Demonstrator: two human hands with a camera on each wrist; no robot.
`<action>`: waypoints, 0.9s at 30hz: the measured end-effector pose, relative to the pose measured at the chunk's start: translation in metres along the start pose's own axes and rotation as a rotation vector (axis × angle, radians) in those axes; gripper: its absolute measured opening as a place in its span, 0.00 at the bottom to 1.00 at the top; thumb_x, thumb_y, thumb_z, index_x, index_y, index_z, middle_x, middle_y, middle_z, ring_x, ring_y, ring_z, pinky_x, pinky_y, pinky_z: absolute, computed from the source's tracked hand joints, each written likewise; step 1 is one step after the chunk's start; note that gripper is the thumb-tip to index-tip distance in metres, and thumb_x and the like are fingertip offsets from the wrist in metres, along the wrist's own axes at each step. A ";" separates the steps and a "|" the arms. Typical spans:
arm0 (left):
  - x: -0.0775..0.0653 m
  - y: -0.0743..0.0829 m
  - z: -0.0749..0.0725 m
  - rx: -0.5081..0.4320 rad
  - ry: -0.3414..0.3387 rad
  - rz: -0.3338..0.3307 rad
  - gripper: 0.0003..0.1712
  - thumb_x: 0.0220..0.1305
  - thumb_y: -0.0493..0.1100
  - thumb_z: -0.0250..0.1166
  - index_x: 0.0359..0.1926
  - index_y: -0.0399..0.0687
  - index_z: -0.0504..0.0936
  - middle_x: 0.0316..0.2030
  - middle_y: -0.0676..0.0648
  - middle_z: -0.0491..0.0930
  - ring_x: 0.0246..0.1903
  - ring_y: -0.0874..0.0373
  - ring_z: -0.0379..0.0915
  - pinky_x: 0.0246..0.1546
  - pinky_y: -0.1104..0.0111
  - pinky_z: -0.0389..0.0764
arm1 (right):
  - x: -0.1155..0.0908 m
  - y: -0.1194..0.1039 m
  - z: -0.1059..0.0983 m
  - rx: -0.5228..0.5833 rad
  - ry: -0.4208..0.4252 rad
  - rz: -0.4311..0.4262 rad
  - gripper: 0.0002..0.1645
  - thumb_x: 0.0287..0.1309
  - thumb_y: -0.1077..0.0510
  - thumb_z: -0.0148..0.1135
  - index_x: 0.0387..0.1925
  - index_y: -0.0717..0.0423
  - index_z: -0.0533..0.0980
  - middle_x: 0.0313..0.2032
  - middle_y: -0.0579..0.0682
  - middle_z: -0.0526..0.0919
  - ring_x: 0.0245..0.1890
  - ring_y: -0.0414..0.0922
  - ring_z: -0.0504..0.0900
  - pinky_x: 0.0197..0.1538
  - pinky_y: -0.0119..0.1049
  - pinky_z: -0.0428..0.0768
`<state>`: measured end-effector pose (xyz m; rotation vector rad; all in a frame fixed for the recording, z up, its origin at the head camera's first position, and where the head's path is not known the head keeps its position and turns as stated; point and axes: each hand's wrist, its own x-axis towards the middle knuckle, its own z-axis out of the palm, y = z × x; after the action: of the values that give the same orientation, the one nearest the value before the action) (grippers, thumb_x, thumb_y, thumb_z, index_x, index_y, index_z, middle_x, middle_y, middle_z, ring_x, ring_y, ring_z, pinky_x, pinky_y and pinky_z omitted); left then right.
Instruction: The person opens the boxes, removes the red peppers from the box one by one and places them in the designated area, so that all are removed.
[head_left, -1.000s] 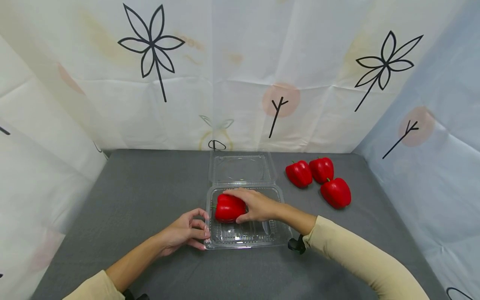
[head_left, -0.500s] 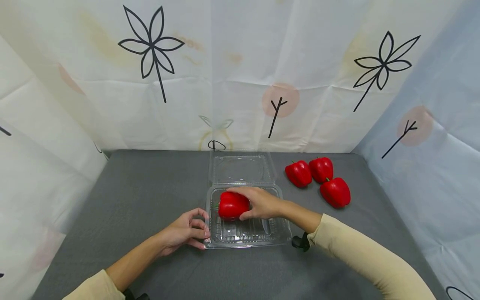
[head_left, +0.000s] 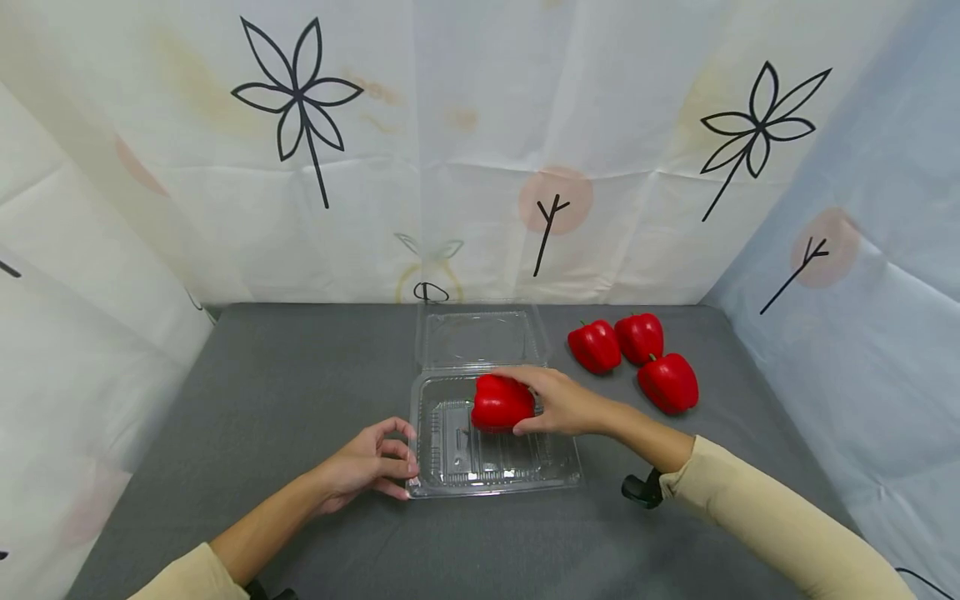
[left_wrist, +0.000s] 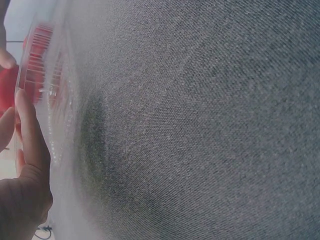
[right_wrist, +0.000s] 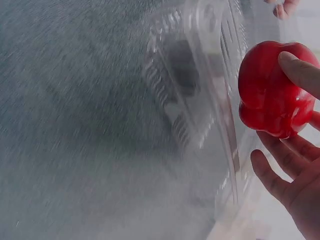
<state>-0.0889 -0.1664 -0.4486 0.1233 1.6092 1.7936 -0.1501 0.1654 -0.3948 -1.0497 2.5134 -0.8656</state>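
Observation:
A clear plastic clamshell container (head_left: 465, 462) lies on the grey cloth with its lid (head_left: 480, 337) folded back behind it. My right hand (head_left: 570, 404) grips a red bell pepper (head_left: 498, 404) over the right part of the tray. In the right wrist view, the bell pepper (right_wrist: 272, 92) is higher than the container's rim, with the thumb on one side and fingers on the other. My left hand (head_left: 367, 467) holds the container's left rim with thumb and fingertips. The left wrist view shows those fingers (left_wrist: 31, 132) against the clear wall.
Three more red bell peppers (head_left: 595, 347), (head_left: 640, 337), (head_left: 669, 383) lie close together at the back right of the grey table (head_left: 300, 375). Patterned white cloth (head_left: 480, 150) walls the table at the back and both sides.
My right hand has carried the bell pepper from the left part of the tray rightward and slightly up. The left hand has stayed at the rim.

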 end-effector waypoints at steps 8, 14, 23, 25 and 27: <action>0.001 -0.001 0.000 0.001 -0.007 0.011 0.26 0.61 0.30 0.68 0.53 0.37 0.63 0.32 0.45 0.79 0.34 0.53 0.80 0.34 0.56 0.87 | -0.028 0.012 -0.023 0.026 0.108 0.024 0.49 0.50 0.57 0.78 0.71 0.52 0.64 0.60 0.52 0.76 0.53 0.48 0.77 0.50 0.43 0.82; 0.000 -0.001 0.000 0.004 -0.003 0.012 0.26 0.61 0.30 0.68 0.53 0.38 0.63 0.32 0.45 0.79 0.34 0.53 0.81 0.34 0.55 0.87 | -0.047 0.017 -0.035 -0.008 0.173 0.046 0.52 0.44 0.55 0.81 0.70 0.51 0.65 0.60 0.51 0.76 0.52 0.48 0.77 0.49 0.45 0.84; 0.000 -0.002 -0.001 -0.003 0.003 0.006 0.25 0.61 0.30 0.67 0.54 0.38 0.62 0.33 0.45 0.79 0.35 0.52 0.81 0.35 0.55 0.87 | -0.071 0.029 -0.039 -0.055 0.294 0.086 0.52 0.42 0.54 0.81 0.69 0.55 0.66 0.60 0.56 0.75 0.48 0.49 0.80 0.45 0.43 0.85; 0.001 -0.002 -0.001 -0.005 0.002 0.008 0.26 0.61 0.31 0.68 0.54 0.38 0.62 0.33 0.45 0.79 0.35 0.52 0.81 0.35 0.55 0.87 | -0.077 0.034 -0.035 -0.058 0.327 0.097 0.52 0.42 0.55 0.81 0.69 0.57 0.66 0.60 0.57 0.76 0.46 0.50 0.80 0.43 0.45 0.86; 0.001 -0.002 -0.001 -0.007 0.000 0.010 0.26 0.61 0.31 0.68 0.54 0.38 0.62 0.33 0.45 0.79 0.35 0.52 0.81 0.35 0.54 0.87 | -0.083 0.040 -0.031 -0.049 0.361 0.103 0.51 0.43 0.56 0.81 0.69 0.59 0.65 0.59 0.58 0.76 0.45 0.50 0.81 0.43 0.48 0.86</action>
<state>-0.0893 -0.1664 -0.4512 0.1279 1.6048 1.8064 -0.1284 0.2606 -0.3936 -0.8297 2.8666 -1.0480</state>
